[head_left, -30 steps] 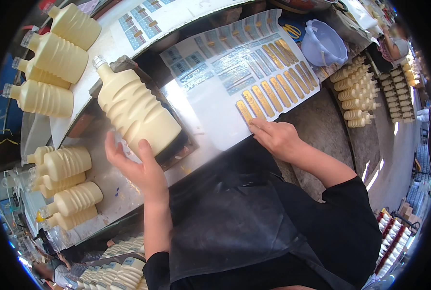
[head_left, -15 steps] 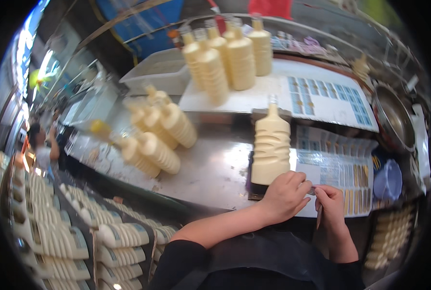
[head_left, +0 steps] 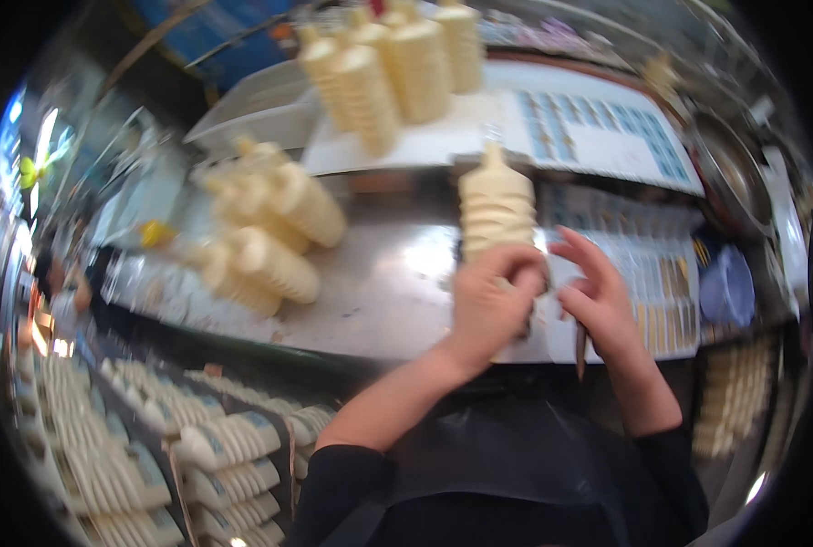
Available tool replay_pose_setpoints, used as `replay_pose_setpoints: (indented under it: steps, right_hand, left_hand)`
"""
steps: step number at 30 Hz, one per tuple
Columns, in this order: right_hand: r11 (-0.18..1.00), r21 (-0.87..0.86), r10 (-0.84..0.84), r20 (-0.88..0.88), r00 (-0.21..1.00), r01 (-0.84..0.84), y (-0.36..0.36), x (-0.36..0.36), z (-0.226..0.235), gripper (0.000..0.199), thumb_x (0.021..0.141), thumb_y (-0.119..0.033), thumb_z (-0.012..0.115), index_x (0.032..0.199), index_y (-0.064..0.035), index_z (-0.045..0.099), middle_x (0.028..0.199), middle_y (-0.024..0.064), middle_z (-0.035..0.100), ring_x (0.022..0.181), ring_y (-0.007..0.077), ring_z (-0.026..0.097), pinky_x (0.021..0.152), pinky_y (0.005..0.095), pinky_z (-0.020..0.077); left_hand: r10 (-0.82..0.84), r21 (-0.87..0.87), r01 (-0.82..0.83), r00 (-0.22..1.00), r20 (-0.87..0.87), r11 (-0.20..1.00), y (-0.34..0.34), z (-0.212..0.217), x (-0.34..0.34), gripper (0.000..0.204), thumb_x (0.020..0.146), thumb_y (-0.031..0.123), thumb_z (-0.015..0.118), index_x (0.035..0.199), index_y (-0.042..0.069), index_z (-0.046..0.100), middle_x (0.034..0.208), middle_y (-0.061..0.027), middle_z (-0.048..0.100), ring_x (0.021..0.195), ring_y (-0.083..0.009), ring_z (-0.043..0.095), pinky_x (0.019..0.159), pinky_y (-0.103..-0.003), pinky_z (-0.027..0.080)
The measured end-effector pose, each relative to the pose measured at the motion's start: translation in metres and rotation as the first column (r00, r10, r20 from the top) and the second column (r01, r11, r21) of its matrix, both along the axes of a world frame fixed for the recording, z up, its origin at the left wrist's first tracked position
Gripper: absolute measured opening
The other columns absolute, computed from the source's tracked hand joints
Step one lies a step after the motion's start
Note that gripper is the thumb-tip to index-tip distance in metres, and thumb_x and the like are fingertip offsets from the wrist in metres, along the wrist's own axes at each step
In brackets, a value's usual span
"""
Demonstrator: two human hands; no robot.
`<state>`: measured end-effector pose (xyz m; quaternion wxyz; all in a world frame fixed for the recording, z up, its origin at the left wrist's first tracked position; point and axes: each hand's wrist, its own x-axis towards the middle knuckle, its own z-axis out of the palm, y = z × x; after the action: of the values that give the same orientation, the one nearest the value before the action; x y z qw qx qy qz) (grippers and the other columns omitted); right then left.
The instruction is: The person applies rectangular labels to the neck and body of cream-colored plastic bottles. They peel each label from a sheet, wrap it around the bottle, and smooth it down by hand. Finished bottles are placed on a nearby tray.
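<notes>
A cream plastic bottle [head_left: 497, 208] with wavy ridges lies neck-away on a dark stand in front of me. My left hand [head_left: 497, 296] is over its lower end, thumb and fingers curled together; whatever they pinch is too blurred to make out. To its right, my right hand [head_left: 600, 296] has its thumb and index finger apart. Its other fingers are curled round a thin brown pointed tool [head_left: 580, 351], whose tip points down. Right of the bottle, a sheet of labels [head_left: 666, 324] in rows lies under and beyond my right hand.
Similar bottles stand in groups on the metal table [head_left: 379, 310] at left and on the white board [head_left: 324, 162] behind. That board also holds blue labels [head_left: 598, 118]. A metal bowl [head_left: 730, 164] and a purple basin [head_left: 727, 284] are at right. Stacked bottles [head_left: 228, 442] fill the lower left.
My hands have moved apart; the left now lies further over the bottle, and the right has raised and spread its thumb and index finger. The whole view has shifted slightly.
</notes>
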<state>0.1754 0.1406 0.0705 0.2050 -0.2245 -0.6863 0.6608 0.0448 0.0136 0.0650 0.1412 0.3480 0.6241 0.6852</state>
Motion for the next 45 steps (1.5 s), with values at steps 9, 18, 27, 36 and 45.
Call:
replay_pose_setpoints:
  steps: [9,18,27,36,45]
  right_hand:
    - [0.986,-0.168,0.009,0.025,1.0,-0.004,0.026,-0.049,0.0,0.024,0.097,-0.022,0.069,0.099,0.0022,0.071,0.072,0.0019,0.067,0.055,0.0078,0.061,0.05,0.0225,0.046]
    - [0.978,0.183,0.059,0.226,0.972,-0.102,0.076,-0.12,0.013,0.023,0.096,-0.021,0.069,0.093,0.0013,0.071,0.081,0.0001,0.068,0.072,0.0043,0.059,0.064,0.0222,0.048]
    - [0.958,0.261,0.045,0.275,0.96,-0.12,0.088,-0.13,0.007,0.032,0.089,-0.027,0.069,0.091,0.0048,0.072,0.079,0.0077,0.07,0.074,0.0122,0.063,0.068,0.0305,0.0528]
    - [0.965,0.224,0.07,0.272,0.96,-0.134,0.092,-0.131,0.007,0.032,0.09,-0.027,0.069,0.088,0.0049,0.071,0.076,0.0056,0.068,0.072,0.0094,0.061,0.067,0.0281,0.0514]
    - [0.973,0.175,0.107,0.249,0.963,-0.153,0.093,-0.128,0.003,0.021,0.097,-0.022,0.069,0.092,-0.0009,0.07,0.081,-0.0006,0.068,0.074,0.0033,0.059,0.066,0.0204,0.0479]
  left_hand:
    - [0.028,0.074,-0.059,0.927,0.375,0.996,0.014,-0.002,-0.036,0.012,0.095,0.007,0.072,0.106,0.001,0.07,0.091,-0.0016,0.071,0.077,-0.0063,0.059,0.071,-0.022,0.047]
    - [0.064,-0.006,-0.067,0.908,0.413,0.998,0.038,-0.019,-0.093,0.015,0.097,0.016,0.071,0.099,0.002,0.065,0.093,-0.0019,0.067,0.084,-0.007,0.059,0.078,-0.024,0.049]
    - [0.072,0.029,-0.104,0.842,0.535,0.994,0.05,-0.049,-0.105,0.015,0.1,0.016,0.066,0.105,0.003,0.063,0.101,-0.0035,0.066,0.093,-0.0083,0.058,0.085,-0.027,0.048]
    - [0.03,0.059,-0.089,0.766,0.642,0.994,0.057,-0.052,-0.104,0.03,0.107,0.028,0.056,0.123,0.003,0.06,0.106,-0.0046,0.066,0.097,-0.0114,0.06,0.092,-0.03,0.05]
    - [0.075,-0.156,-0.028,0.949,0.307,0.987,0.022,-0.064,-0.079,0.06,0.109,0.044,0.046,0.148,-0.001,0.04,0.14,-0.0162,0.052,0.129,-0.0245,0.05,0.112,-0.039,0.039]
